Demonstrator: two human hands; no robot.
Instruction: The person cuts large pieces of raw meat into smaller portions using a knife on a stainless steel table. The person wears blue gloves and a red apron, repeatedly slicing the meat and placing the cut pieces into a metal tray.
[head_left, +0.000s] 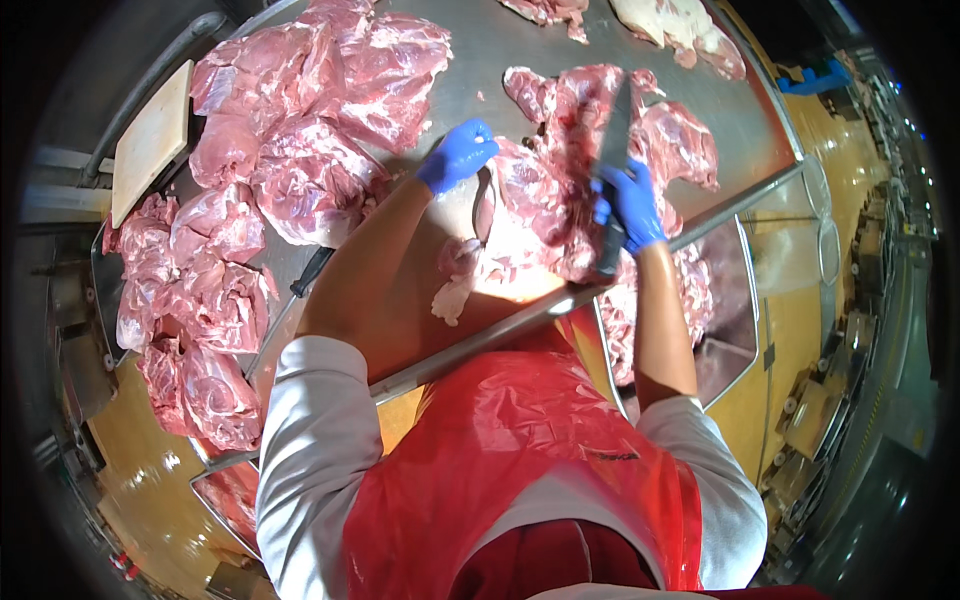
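Steel table [745, 130] — glossy yellow floor [150, 470].

Meat-processing plant, steel cutting table [745, 130], heaps of raw meat cuts [300, 130], yellow floor [150, 470]

Blue disposable gloves are worn on both hands, the left hand [458, 153] and the right hand [630, 205], thin and snug like nitrile ones, ending right at the wrists. The forearms are left bare. White sleeves [310, 450] are pushed up to about the elbow on each side, slightly bunched and wrinkled. A shiny red plastic apron [510, 450] is worn over the chest, crinkly and glossy under the lights, with a small dark mark near the right side. Below the apron's edge a band of white fabric can be seen, and darker red cloth at the very bottom.
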